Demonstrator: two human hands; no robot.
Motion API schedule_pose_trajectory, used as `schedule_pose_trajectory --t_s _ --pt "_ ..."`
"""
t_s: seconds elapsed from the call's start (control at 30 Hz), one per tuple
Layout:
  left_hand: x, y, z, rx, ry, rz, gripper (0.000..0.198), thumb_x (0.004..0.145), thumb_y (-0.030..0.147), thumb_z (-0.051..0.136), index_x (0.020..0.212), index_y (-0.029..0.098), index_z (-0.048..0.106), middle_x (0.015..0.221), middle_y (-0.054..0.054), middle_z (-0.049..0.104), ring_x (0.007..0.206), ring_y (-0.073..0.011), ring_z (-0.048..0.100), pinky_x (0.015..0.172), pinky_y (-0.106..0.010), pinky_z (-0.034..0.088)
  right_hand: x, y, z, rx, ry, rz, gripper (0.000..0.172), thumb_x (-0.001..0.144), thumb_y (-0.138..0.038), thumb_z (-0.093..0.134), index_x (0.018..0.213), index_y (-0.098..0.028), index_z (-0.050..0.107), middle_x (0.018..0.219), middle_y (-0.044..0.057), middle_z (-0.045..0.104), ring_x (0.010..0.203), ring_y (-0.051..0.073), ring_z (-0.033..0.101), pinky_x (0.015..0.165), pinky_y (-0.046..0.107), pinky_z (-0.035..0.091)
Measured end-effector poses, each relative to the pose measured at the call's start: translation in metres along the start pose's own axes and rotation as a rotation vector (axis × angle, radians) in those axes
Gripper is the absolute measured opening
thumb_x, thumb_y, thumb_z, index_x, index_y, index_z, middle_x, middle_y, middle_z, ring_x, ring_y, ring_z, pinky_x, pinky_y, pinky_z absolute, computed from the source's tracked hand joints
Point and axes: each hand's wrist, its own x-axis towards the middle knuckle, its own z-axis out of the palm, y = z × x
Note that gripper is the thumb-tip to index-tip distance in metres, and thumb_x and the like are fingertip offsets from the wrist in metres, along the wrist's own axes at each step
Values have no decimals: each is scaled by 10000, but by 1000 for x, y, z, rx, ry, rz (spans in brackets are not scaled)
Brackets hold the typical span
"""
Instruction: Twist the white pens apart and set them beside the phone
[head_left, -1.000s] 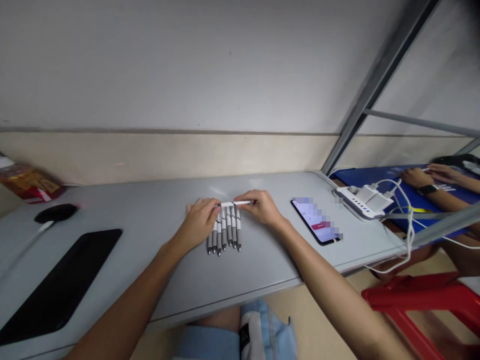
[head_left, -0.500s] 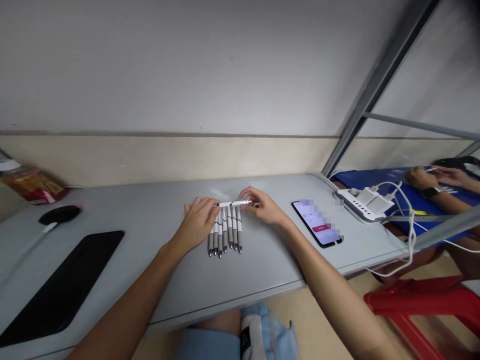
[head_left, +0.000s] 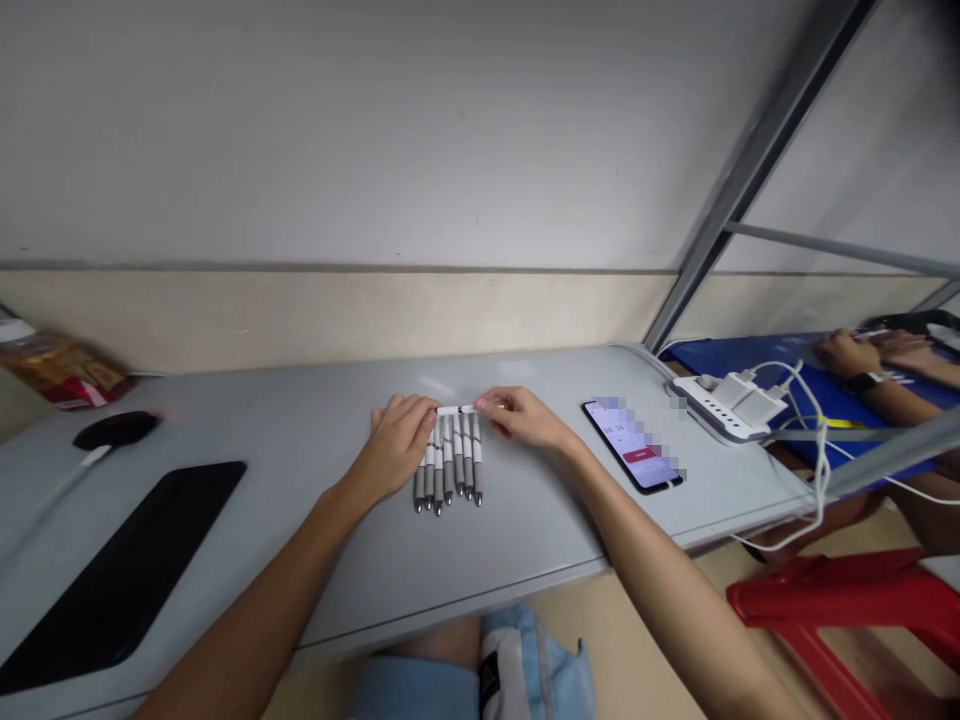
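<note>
A white pen [head_left: 450, 410] lies crosswise between my two hands, over the upper ends of a row of pens. My left hand [head_left: 401, 435] is closed on its left end, which the fingers hide. At the other end, my right hand [head_left: 521, 415] pinches the pen between thumb and fingers. Below it, several white pens with grey grips [head_left: 448, 465] lie side by side on the grey desk, their silver tips toward me.
To the right lie a lit phone [head_left: 634, 445] and a white power strip [head_left: 721, 408] with plugs and cables. A black tablet-like slab [head_left: 135, 570], a black disc [head_left: 116, 430] and a jar [head_left: 60, 370] are at left. Another person's hands [head_left: 851, 355] work over a blue surface; a red stool [head_left: 832, 590] stands below.
My right hand has closed in, its fingers now covering more of the crosswise pen's right end. My left hand and the row of pens have hardly moved.
</note>
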Motion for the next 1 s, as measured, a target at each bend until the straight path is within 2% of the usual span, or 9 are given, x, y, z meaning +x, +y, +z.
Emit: schedule_pose_trajectory --t_s 0.07,0.2,0.37,0.5,0.63,0.73,0.8,0.9,1.0 --pt "0 -1 1 2 4 -4 327 981 350 271 1012 232 575 976 -43 628 933 -220 484 819 -377 305 0 0 0 19 19 -44 300 817 -452 619 938 -177 609 580 -51 484 516 93 417 502 223 324" --pt "0 -1 1 -8 9 7 320 979 342 280 1019 232 577 985 -41 630 929 -219 489 816 -370 307 0 0 0 -12 -2 22 437 916 -502 420 753 -145 612 509 -35 456 471 91 401 508 239 330" --pt "0 0 1 -14 9 12 316 979 334 276 1013 228 572 971 -40 631 921 -214 488 822 -371 309 0 1 0 3 35 -102 270 810 -410 636 923 -167 602 595 -52 492 526 86 427 522 218 327" --pt "0 0 1 -17 1 23 313 981 339 274 995 219 562 964 -42 632 921 -215 489 830 -377 311 1 3 -1 -76 5 -9 453 944 -477 371 770 -142 620 484 -41 443 454 94 392 515 246 336" --pt "1 -3 1 -17 8 -3 305 976 346 284 970 215 560 934 -43 630 916 -218 498 837 -383 314 1 3 -1 -117 106 -175 371 798 -394 661 1103 -191 604 775 -1 598 605 107 493 607 244 396" --pt "2 -6 1 -13 3 -18 306 971 341 285 946 214 563 888 -39 626 893 -216 507 817 -378 317 1 0 1 -216 114 -270 272 799 -303 665 1056 -219 638 942 32 648 712 121 534 693 256 407" --pt "2 -7 1 2 -4 -11 297 963 315 289 915 215 565 845 -34 621 863 -213 506 792 -370 320 0 -2 4 -289 108 -260 167 875 -311 565 931 -194 670 846 30 660 692 122 523 680 258 384" --pt "2 -7 -3 90 25 6 252 915 202 321 807 210 549 773 -30 608 814 -212 495 744 -361 311 -1 -4 11 -306 91 -199 265 914 -335 491 831 -156 667 680 5 596 612 109 457 617 251 333" --pt "0 -3 -8 217 79 42 222 814 72 363 743 204 528 746 -33 608 807 -220 487 722 -372 289 -1 -6 14 -106 -11 -106 323 907 -380 489 752 -139 638 573 -31 470 549 94 373 560 244 284"
